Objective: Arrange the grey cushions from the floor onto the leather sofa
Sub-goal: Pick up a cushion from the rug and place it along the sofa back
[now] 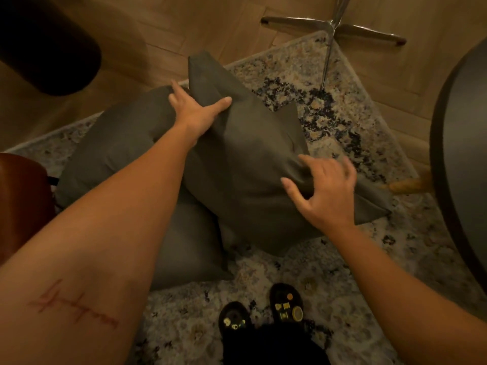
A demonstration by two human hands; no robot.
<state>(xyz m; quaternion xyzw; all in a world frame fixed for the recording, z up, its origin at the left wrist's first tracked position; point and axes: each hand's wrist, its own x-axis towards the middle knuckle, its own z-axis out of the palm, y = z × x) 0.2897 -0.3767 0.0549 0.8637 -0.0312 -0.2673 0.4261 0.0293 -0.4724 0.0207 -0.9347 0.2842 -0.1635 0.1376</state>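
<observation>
Grey cushions lie piled on the patterned rug. The top cushion (pixel 250 159) is tilted, one corner pointing up and away. My left hand (pixel 196 109) clutches its far upper-left edge, thumb on the near face and fingers behind. My right hand (pixel 324 191) presses on its right side, fingers spread and curled, not closed around the fabric. A second grey cushion (pixel 123 143) lies under and to the left, and another (pixel 189 248) sits below, near my feet. The brown leather sofa (pixel 23 196) shows only as an edge at the far left.
A speckled rug (pixel 329 272) covers the wooden floor (pixel 184 27). A dark round table (pixel 463 159) stands at the right. A chrome chair base (pixel 334 27) is at the top. A dark rounded object (pixel 47 46) is at the upper left. My black shoes (pixel 263 309) stand below.
</observation>
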